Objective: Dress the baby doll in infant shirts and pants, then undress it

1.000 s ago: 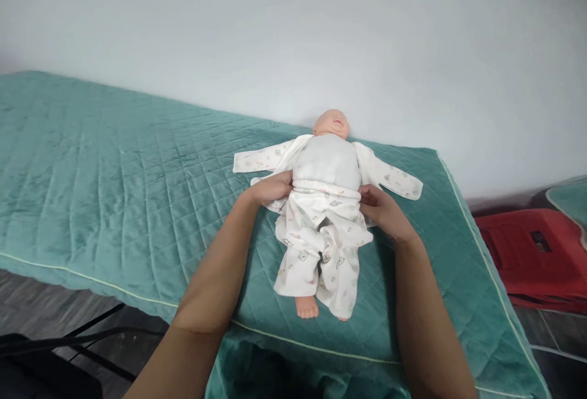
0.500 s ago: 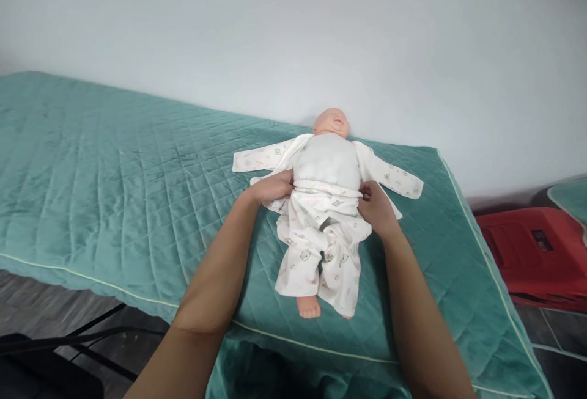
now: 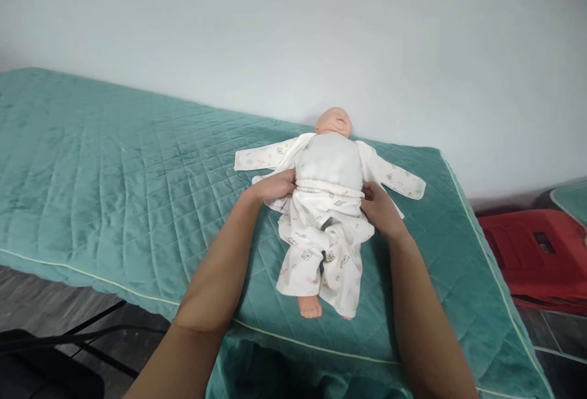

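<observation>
A baby doll [image 3: 334,121] lies on its back with its head toward the wall. It wears a white printed jacket [image 3: 266,156] spread open around its pale cloth torso [image 3: 329,157], and white printed trousers [image 3: 316,222] drawn up to the waist. My left hand [image 3: 276,186] is closed at the left end of the waistband, fingertips partly tucked behind the doll's side. At the waistband's other end, my right hand [image 3: 381,208] pinches the trousers' edge. One bare foot [image 3: 310,306] sticks out of a trouser leg; the other barely shows.
Beneath the doll is a green quilted cover [image 3: 137,191] on a bed or table against a white wall [image 3: 275,32]. A red plastic object [image 3: 536,258] stands on the floor at the right. Black metal legs [image 3: 105,319] and a dark object show at lower left.
The view has shifted very slightly. Both hands stay at the two sides of the waistband, and the doll and its clothes look unchanged.
</observation>
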`<state>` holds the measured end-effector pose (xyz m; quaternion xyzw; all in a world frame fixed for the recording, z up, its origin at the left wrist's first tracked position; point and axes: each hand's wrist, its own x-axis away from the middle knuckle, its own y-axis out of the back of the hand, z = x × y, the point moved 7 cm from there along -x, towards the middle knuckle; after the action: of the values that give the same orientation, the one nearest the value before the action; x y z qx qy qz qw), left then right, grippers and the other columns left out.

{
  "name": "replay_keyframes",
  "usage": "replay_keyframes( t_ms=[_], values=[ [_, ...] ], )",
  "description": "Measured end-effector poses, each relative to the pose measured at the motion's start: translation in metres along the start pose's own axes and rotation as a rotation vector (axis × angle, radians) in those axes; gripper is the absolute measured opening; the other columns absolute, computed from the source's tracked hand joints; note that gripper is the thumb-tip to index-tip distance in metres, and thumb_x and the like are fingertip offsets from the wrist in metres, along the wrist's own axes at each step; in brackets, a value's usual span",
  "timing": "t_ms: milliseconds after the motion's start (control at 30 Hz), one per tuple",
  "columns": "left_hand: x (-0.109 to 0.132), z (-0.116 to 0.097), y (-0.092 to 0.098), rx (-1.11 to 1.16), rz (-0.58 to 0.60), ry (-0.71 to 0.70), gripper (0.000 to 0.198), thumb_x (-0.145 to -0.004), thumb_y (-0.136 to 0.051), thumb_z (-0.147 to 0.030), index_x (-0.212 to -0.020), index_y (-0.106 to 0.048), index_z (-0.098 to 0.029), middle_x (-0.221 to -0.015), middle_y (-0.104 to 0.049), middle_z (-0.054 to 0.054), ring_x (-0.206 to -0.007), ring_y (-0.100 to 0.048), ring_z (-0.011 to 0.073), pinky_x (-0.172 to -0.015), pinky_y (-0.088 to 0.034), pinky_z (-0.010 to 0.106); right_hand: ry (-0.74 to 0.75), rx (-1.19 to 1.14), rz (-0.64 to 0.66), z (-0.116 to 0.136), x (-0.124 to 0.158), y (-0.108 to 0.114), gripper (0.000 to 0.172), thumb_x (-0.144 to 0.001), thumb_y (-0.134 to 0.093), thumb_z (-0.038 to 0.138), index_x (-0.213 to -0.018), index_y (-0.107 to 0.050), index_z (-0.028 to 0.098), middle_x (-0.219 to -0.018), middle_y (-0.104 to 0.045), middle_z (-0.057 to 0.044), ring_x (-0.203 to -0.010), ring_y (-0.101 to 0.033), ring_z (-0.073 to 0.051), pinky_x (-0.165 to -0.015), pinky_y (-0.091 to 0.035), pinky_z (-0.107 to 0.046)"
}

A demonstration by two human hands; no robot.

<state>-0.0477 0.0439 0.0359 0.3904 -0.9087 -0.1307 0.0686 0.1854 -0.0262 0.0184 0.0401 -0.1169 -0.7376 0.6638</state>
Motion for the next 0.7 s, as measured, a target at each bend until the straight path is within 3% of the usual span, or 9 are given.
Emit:
replay_keyframes(
  t_ms=[100,367,700],
  values=[
    [0.0000,0.0019,-0.0076,0.085,0.114,0.029,0.048,-0.063,-0.057,-0.014,-0.110,-0.069,-0.012,-0.102,-0.076,0.010,-0.094,-0.069,0.0251,-0.084,-0.055,0.034,0.024,-0.063,0.002,0.0024,0.0011,-0.0026,0.030,-0.068,-0.075,0.026,-0.094,-0.061,0.025,-0.100,-0.073,-0.003,-0.089,-0.068,-0.023,-0.084,-0.054,-0.038],
    [-0.0002,-0.0005,-0.0086,0.202,0.095,0.009,0.047,-0.062,-0.059,-0.011,-0.107,-0.071,-0.015,-0.096,-0.078,0.007,-0.098,-0.069,0.0251,-0.090,-0.054,0.036,0.107,-0.158,0.023,0.0062,0.0011,-0.0050,0.031,-0.069,-0.078,0.028,-0.096,-0.064,0.025,-0.101,-0.074,-0.002,-0.089,-0.068,-0.022,-0.082,-0.054,-0.037],
    [0.0026,-0.0013,-0.0084,0.341,0.048,0.049,0.044,-0.062,-0.063,-0.011,-0.105,-0.071,-0.015,-0.094,-0.077,0.006,-0.095,-0.070,0.0251,-0.088,-0.054,0.038,0.106,-0.291,0.051,0.0085,0.0022,-0.0057,0.028,-0.071,-0.078,0.024,-0.097,-0.067,0.024,-0.095,-0.074,0.000,-0.085,-0.068,-0.020,-0.075,-0.052,-0.033]
  ],
)
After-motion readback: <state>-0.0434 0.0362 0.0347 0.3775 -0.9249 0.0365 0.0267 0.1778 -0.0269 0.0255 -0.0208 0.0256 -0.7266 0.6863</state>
